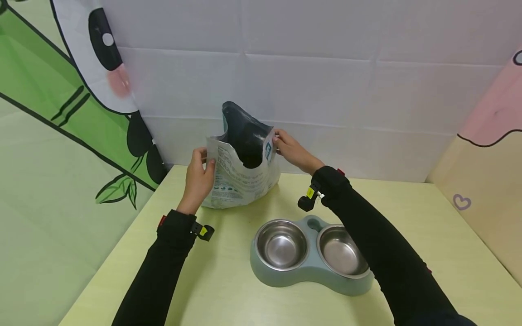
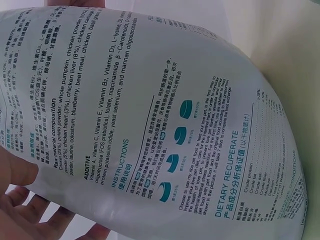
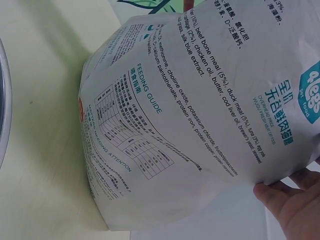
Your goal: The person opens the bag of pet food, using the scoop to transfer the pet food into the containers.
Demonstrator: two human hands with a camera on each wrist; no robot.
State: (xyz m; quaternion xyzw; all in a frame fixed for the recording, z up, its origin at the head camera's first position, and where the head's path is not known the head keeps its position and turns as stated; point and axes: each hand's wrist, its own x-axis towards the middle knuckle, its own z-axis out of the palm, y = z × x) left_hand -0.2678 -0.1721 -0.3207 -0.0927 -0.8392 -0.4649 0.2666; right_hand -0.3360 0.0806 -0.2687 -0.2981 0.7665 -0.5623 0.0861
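Observation:
A white pet food bag (image 1: 238,179) stands on the table near the back wall, its top gaping and showing a dark silvery lining. My left hand (image 1: 198,176) grips the bag's left edge, thumb on the printed front; its other fingers go behind the bag. At the upper right edge my right hand (image 1: 294,149) pinches the bag near the mouth. The left wrist view shows printed text close up, with the left hand (image 2: 35,210) at the lower left. In the right wrist view the thumb of the right hand (image 3: 295,205) touches the front. The bag's contents cannot be made out.
A blue-green double feeder (image 1: 303,274) with two steel bowls, a left one (image 1: 282,246) and a right one (image 1: 342,251), sits in front of the bag. My right forearm passes over the right bowl's edge. A printed cloth wall (image 1: 326,90) rises behind the table.

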